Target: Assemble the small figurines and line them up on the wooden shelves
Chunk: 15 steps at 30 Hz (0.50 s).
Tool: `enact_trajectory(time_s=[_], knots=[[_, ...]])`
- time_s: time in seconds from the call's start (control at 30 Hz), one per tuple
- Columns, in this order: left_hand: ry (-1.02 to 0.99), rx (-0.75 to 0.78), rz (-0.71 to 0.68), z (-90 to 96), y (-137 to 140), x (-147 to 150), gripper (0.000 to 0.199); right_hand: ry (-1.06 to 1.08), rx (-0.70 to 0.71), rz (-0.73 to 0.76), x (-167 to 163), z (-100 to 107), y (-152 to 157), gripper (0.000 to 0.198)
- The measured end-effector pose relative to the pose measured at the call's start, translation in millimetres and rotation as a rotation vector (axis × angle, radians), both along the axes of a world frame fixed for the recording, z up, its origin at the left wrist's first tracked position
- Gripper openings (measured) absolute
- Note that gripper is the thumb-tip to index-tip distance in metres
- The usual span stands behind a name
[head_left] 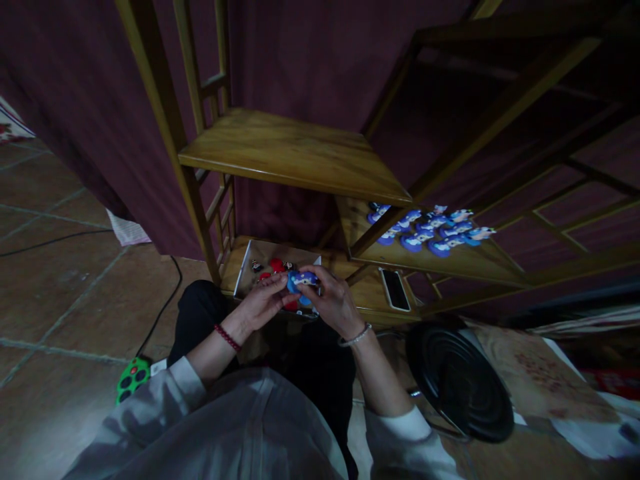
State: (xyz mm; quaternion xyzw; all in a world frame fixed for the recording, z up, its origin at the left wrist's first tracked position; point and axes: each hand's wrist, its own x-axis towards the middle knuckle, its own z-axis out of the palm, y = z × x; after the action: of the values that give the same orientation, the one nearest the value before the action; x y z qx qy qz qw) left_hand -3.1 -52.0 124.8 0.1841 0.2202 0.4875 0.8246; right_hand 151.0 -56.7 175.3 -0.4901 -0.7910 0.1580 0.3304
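Note:
A small blue and purple figurine (301,280) is held between my two hands, above an open box. Fingers of my left hand (264,298) pinch its left, light-blue end. My right hand (337,300) grips the other end from the right, with fingers curled round it. Below, the white-edged box (243,270) contains several small figures with red and black parts. A red piece (277,265) lies near its middle. Part of the box's contents is hidden by my hands.
Several blue and purple figurines (425,233) stand on a wooden shelf (360,250) at the right. A phone (395,290) lies on the lower board. Another wooden shelf (295,157) juts out above my hands. A black round stool (460,380) and a green power strip (133,379) are nearby.

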Motion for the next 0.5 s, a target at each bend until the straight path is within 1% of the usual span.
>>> enact_trajectory(time_s=[0.1,0.27,0.5], knots=[[-0.007,-0.014,0.004,1.2,-0.4,-0.1,0.009,0.0,0.002,-0.001,0.1,-0.4,0.0,0.02],[0.021,-0.01,-0.001,-0.3,-0.2,0.8,0.012,0.016,0.025,0.032,0.4,-0.5,0.6,0.018],[0.019,0.058,-0.01,-4.8,-0.5,-0.2,0.013,0.047,0.036,0.071,1.3,-1.7,-0.1,0.017]])
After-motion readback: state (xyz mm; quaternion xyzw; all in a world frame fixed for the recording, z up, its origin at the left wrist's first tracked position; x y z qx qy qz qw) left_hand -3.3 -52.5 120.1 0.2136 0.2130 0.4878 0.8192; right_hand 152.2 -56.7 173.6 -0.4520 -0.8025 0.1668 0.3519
